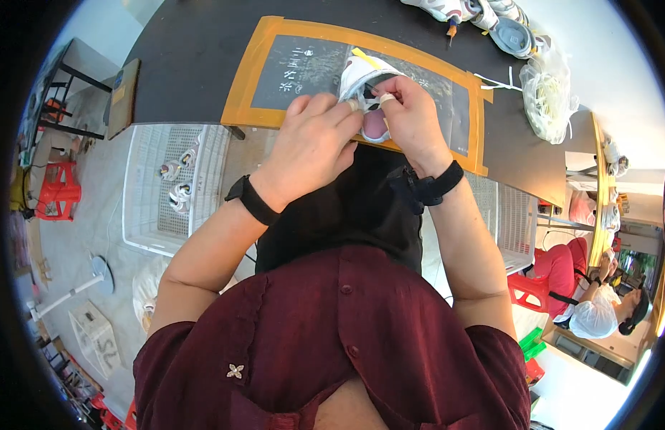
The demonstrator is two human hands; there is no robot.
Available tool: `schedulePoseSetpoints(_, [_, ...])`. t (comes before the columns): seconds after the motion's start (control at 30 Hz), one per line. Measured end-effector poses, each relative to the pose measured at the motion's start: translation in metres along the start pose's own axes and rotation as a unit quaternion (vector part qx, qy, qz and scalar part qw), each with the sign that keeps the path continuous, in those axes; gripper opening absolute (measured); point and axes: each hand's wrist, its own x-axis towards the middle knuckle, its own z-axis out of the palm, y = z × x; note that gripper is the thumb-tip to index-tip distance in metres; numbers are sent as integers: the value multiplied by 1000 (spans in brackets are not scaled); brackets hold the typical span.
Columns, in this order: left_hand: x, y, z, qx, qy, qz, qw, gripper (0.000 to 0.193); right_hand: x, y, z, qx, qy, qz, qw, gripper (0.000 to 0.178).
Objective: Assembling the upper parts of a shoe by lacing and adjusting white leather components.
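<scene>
A small white shoe point(362, 69) with a grey edge, a yellow tab and a mauve part point(375, 125) lies at the near edge of the board on the table. My left hand point(314, 132) is closed on the shoe's left side, a pale wrap round one finger. From the right, my right hand point(416, 123) pinches at the shoe's opening with thumb and forefinger, also with a wrapped finger. White lace-like strands show between the two hands. What the right fingertips hold is too small and partly hidden to tell.
An orange-taped board point(304, 68) lies on the dark table point(189, 50). More shoes point(483, 14) and a clear bag of white laces point(549, 97) sit at the far right. A white crate point(142, 186) holding several shoes stands lower left. Another person point(594, 315) sits at right.
</scene>
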Motion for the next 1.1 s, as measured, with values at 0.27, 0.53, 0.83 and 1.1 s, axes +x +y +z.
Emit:
schedulePoseSetpoints(0.27, [-7, 0, 5, 62, 28, -10, 998, 47, -9, -4, 0, -228, 25, -166, 959, 15])
schedulePoseSetpoints(0.53, [-9, 5, 13, 86, 56, -35, 994, 40, -15, -18, 6, -333, 4, -165, 928, 24])
schedulePoseSetpoints(0.83, [-9, -2, 13, 71, 52, -18, 996, 42, 2, -18, 15, -375, -3, -223, 900, 17])
schedulePoseSetpoints(1.1, [0, -2, -1, 31, -10, -12, 999, 42, 8, -2, 0, 167, -29, 62, 984, 16])
